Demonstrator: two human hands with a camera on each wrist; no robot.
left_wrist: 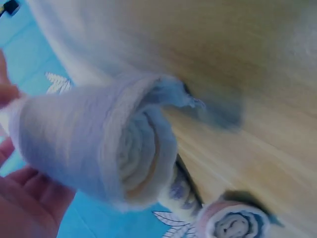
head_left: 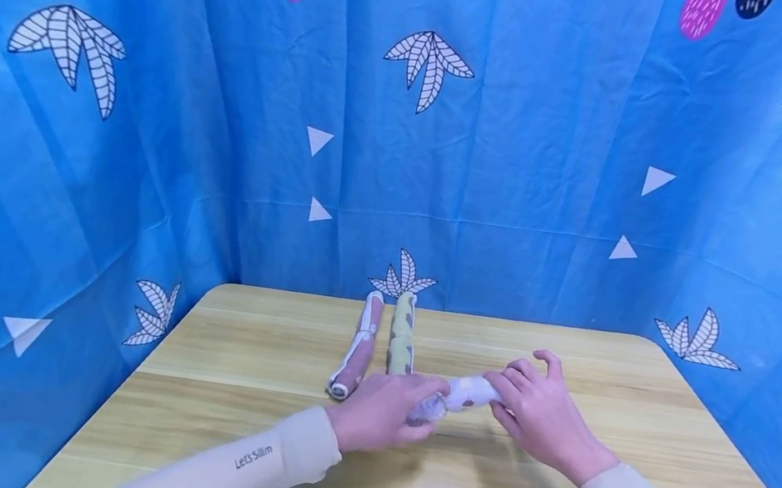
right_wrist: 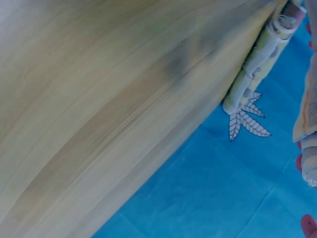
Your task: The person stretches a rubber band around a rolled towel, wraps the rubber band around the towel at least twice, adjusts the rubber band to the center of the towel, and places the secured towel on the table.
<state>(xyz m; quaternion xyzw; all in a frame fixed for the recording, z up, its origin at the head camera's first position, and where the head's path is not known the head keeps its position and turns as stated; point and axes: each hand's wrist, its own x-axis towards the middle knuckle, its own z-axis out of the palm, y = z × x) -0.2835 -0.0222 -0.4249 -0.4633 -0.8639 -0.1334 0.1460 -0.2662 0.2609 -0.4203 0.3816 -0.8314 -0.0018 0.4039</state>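
A whitish rolled towel (head_left: 470, 394) with spots is held above the table between both hands. My left hand (head_left: 383, 411) grips its left end, thumb below and fingers over the top. My right hand (head_left: 543, 414) pinches the right end between thumb and fingers, with one finger raised. In the left wrist view the roll's spiral end faces the camera, and a loose flap of the towel (left_wrist: 74, 139) stands out from it. Only part of the towel (right_wrist: 309, 99) shows at the right edge of the right wrist view.
Behind the left hand, a mauve-and-white rolled towel (head_left: 356, 348) and a yellow-green rolled towel (head_left: 403, 334) lie side by side on the wooden table (head_left: 233, 338). A blue patterned curtain (head_left: 523, 171) hangs along the table's back and sides.
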